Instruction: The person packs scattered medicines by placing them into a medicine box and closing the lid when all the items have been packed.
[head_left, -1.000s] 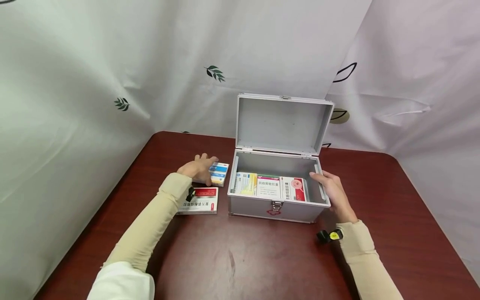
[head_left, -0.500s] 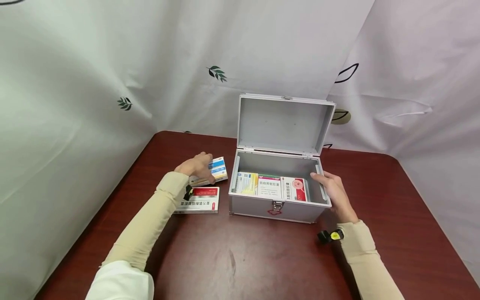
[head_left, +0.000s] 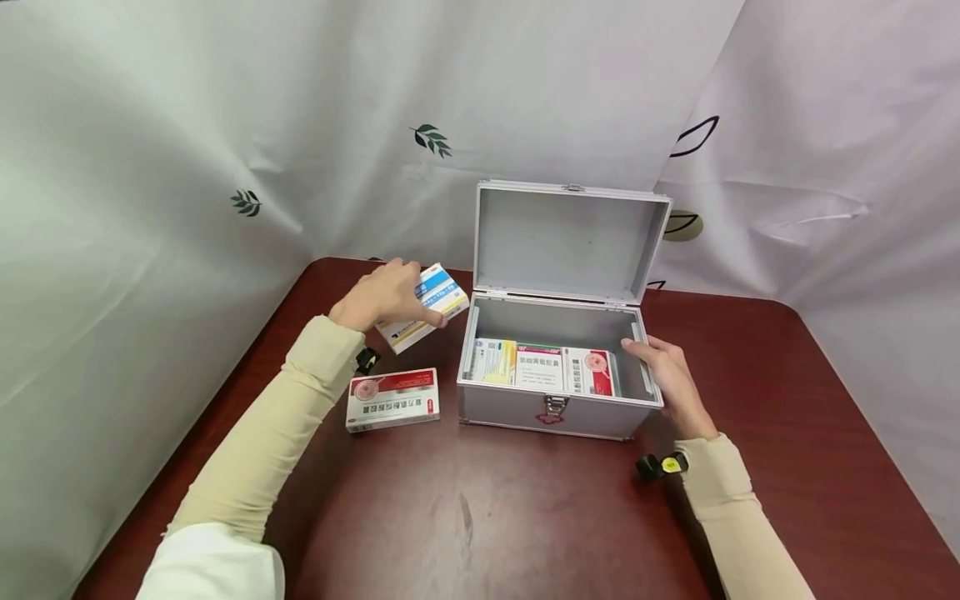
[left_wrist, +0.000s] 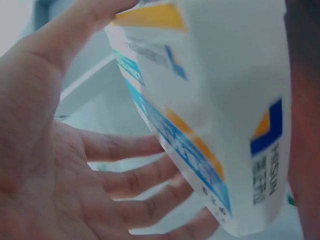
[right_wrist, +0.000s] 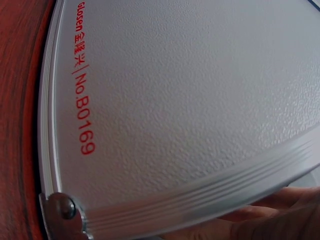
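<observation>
While the thumb of the left hand [head_left: 386,298] presses one edge of the blue-and-white box [head_left: 441,292], the other fingers spread along the opposite side, so the grip is clamped on this box. It is held tilted and seems to be lifted off the table [head_left: 465,517]; probably the wide grip across its body is chosen because the box is broad, and this leaves the far end uncovered. Just below the grip, towards the person, one red-and-white box [head_left: 393,402] lies flat, printed face up, touched by no hand.

To the right of the grip, quite near, stands the metal case [head_left: 502,410]. Its lid [head_left: 566,242] leans back, which gives free access from above. Inside, side by side along the front wall, are three medicine boxes [head_left: 538,368], placed so that their printed faces can be seen.

Farthest to the right of the grip, the right hand [head_left: 669,382] is closed over the side wall of the case, thumb inside and fingers outside, perhaps to keep it steady.
</observation>
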